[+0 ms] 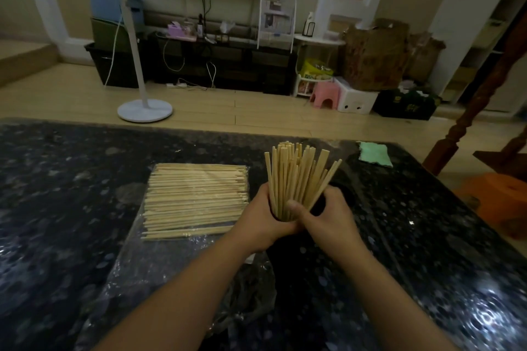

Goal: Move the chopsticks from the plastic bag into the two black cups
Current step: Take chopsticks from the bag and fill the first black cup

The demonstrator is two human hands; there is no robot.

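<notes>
A bundle of pale wooden chopsticks [299, 177] stands upright and fans out at the top, its lower ends inside a black cup [320, 205] that is mostly hidden by my hands. My left hand [265, 222] wraps round the cup and bundle from the left. My right hand [322, 216] grips them from the right, thumb across the front. To the left, a clear plastic bag [159, 253] lies flat on the dark speckled table [57, 194] with many chopsticks [194, 199] lying sideways in it. A second black cup is not discernible.
A green cloth [375, 154] lies at the table's far right corner. Crumpled dark plastic [245, 293] sits under my forearms. Beyond the table are a white fan stand [144, 110], a pink stool [325, 94] and a wooden post [484, 88] at right.
</notes>
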